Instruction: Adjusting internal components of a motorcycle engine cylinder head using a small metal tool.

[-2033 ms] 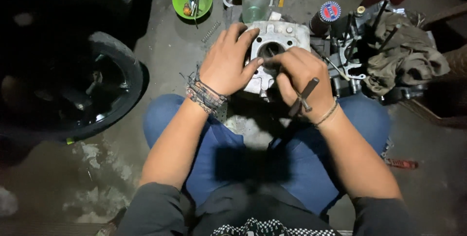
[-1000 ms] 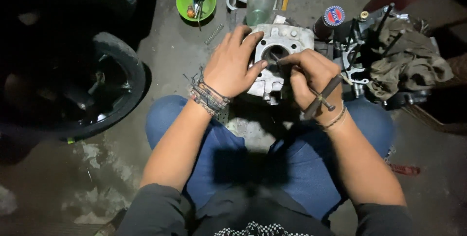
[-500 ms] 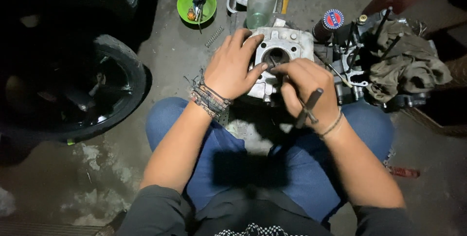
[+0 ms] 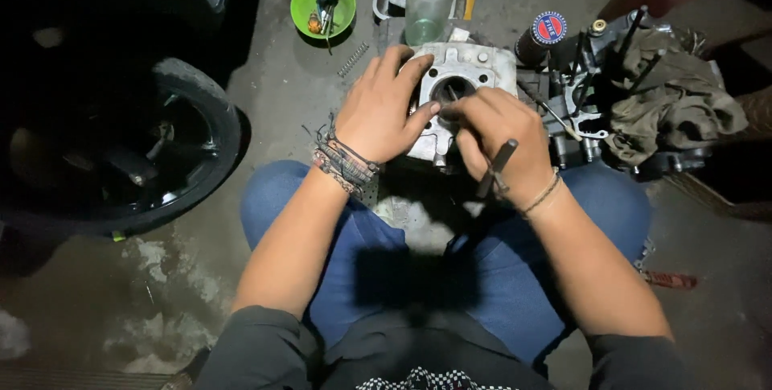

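The engine cylinder [image 4: 462, 88] under the left hand [image 4: 382, 112] is cast metal, pale grey and matt, with a dark bore. The right hand [image 4: 503, 145] grips a dark, dull metal tool [image 4: 492, 169]. The bowl [image 4: 322, 6] is glossy green plastic, the bottle [image 4: 429, 0] clear plastic, the rag [image 4: 671, 104] crumpled olive cloth, the tyre [image 4: 189, 145] matt black rubber, and the floor [image 4: 265, 92] rough, stained concrete.

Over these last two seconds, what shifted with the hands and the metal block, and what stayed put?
The right hand rocked its dark tool at the cylinder block's bore: the handle swung out to the right, then came back upright. Nothing was picked up or released. The left hand stayed pressed on the block, and the green bowl, bottle and wheel kept their places.
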